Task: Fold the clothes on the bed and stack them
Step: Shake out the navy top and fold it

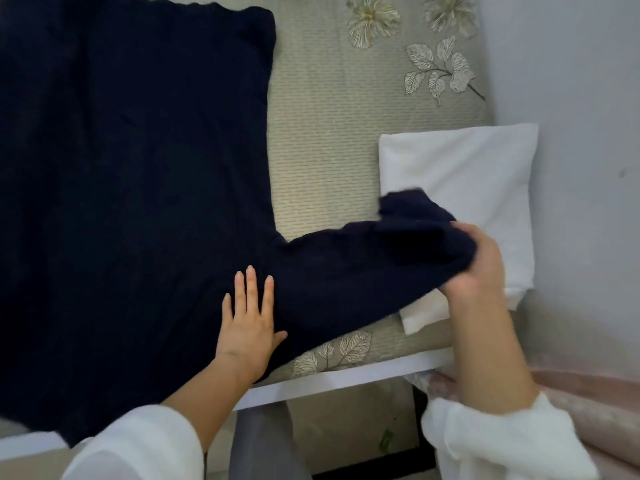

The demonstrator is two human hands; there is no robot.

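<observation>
A large dark navy garment (131,168) lies spread flat over the left half of the bed. One sleeve (346,265) stretches out to the right. My left hand (251,317) presses flat on the garment near the base of that sleeve, fingers straight. My right hand (481,261) grips the sleeve's end, lifted a little above the bed, with the cuff bunched and drooping over my fingers. A folded white cloth (460,188) lies on the bed's right side, partly under the raised sleeve.
The bed has a beige patterned sheet (322,133) with embroidered flowers and leaves. Its white edge (339,379) runs along the near side. A pale wall (571,98) closes off the right. Pinkish fabric (595,400) lies at the lower right.
</observation>
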